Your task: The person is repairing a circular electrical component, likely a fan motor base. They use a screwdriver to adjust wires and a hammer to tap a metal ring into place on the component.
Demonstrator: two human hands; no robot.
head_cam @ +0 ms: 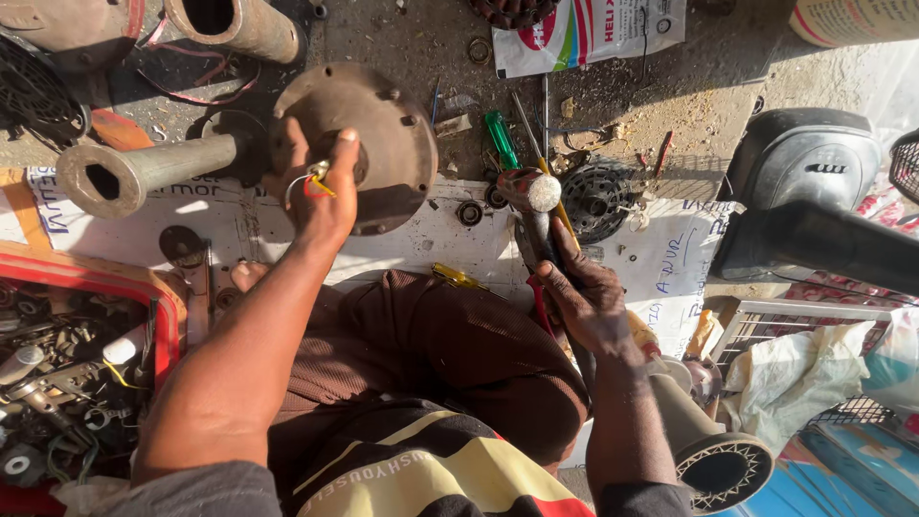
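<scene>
Head view: a person is sitting over a dusty, sunlit floor littered with parts.
Left hand is gripping a round metal housing; right hand is clasping a hammer beside it.

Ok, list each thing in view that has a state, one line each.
left hand: gripping the round motor cover, raised.
round motor cover: held up, tilted, rusty.
right hand: closed around the hammer's handle.
hammer: held head up.
green screwdriver: lying on the ground.
red tray: full of metal parts.
</scene>
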